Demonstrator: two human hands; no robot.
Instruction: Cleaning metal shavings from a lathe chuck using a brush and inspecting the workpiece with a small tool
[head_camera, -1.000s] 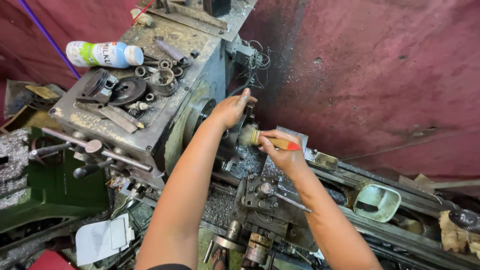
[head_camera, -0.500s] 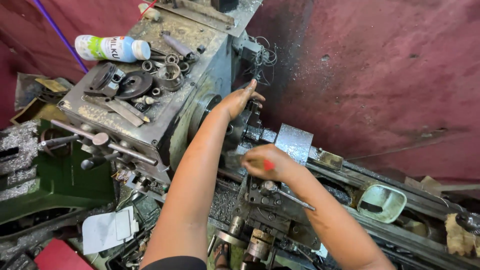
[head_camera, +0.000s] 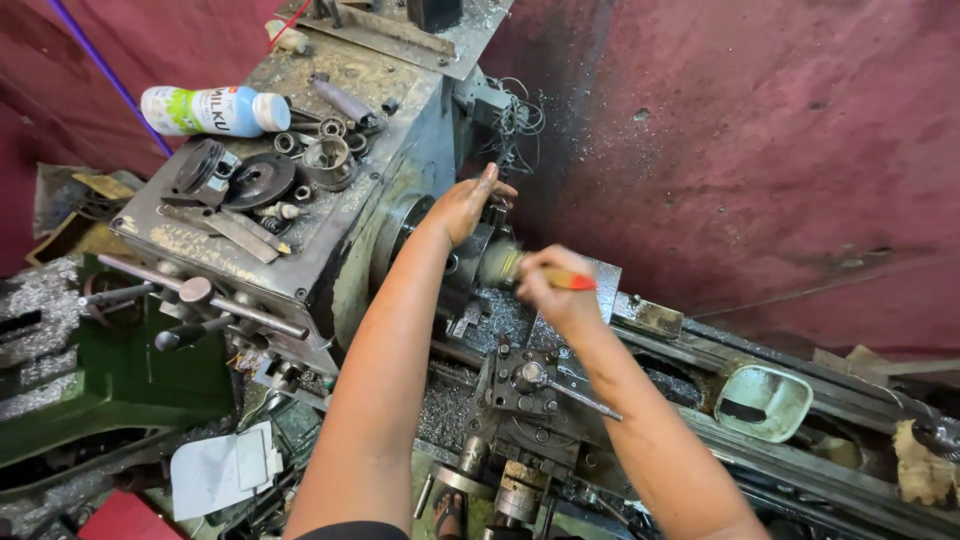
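Head view, left hand: the left hand (head_camera: 462, 205) lies flat, fingers stretched, pressed on the lathe chuck (head_camera: 470, 262) at the middle of the scene.
Head view, right hand: the right hand (head_camera: 553, 290) is closed around a brush (head_camera: 530, 270) with a red handle end; the bristles touch the chuck, just right of it.
Head view, machine: the grey headstock (head_camera: 300, 190) stands at the left, with metal rings on top.
Head view, far left: a white bottle (head_camera: 215, 110) lies on its side.
Head view, near: the tool carriage (head_camera: 530, 385) sits below the hands.
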